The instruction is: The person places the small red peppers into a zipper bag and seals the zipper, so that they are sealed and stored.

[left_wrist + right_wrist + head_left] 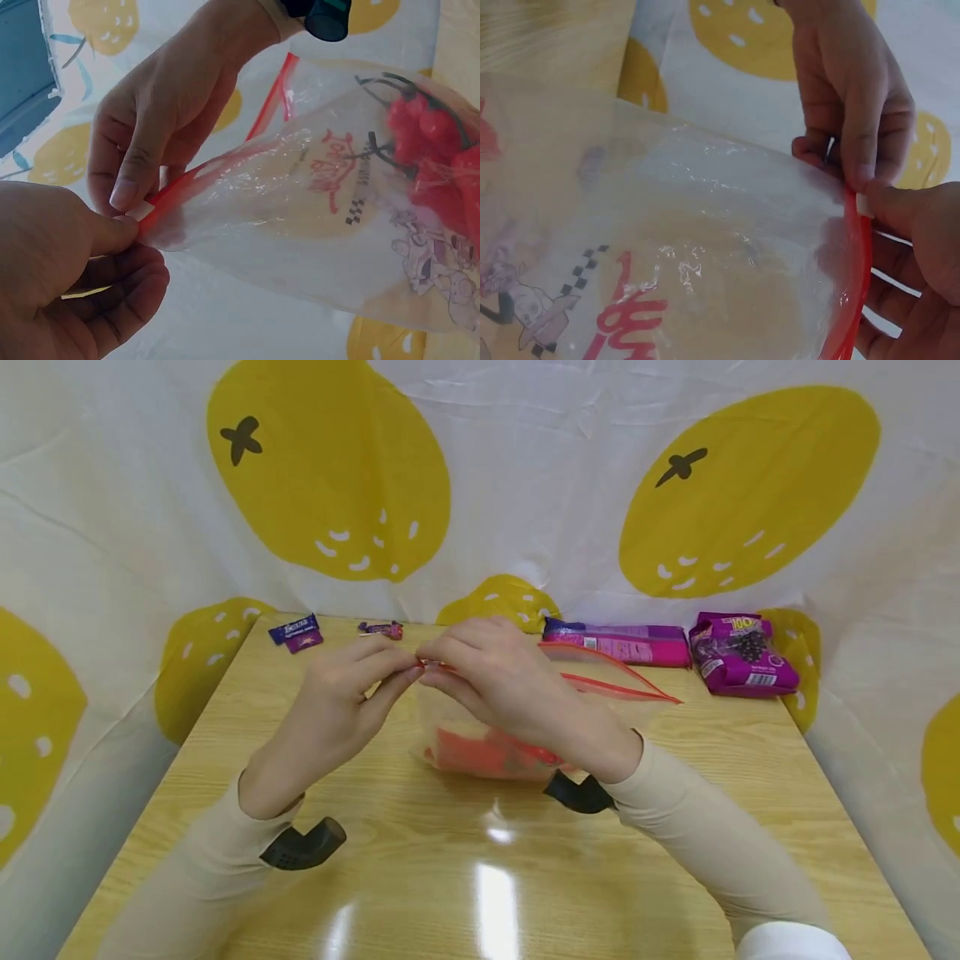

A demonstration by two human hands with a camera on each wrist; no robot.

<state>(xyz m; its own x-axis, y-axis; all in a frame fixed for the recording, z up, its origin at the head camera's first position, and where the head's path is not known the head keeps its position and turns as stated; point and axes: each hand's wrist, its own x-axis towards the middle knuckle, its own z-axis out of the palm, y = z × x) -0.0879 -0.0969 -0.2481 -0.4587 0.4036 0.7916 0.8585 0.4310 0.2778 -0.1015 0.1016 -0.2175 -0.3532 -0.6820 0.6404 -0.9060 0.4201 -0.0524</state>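
A clear zip bag (pixel 255 225) with a red zip edge and printed lettering is held up by its top corner. Inside it, red peppers (pixel 431 150) with dark stems gather at the bottom. My left hand (pixel 348 689) pinches the corner of the bag between thumb and forefinger. Close against it, my right hand (pixel 498 668) grips the red zip (pixel 859 277) beside a small white slider (pixel 864 205). The fingertips of both hands nearly meet there. In the head view, the far end of the bag's mouth gapes apart.
At the back of the wooden table (pixel 420 877) lie small wrapped sweets (pixel 296 632), another wrapped sweet (pixel 381 629), a long purple-pink packet (pixel 618 643) and a purple bag (pixel 742 656) with a grape picture. A lemon-patterned cloth (pixel 525 485) hangs behind.
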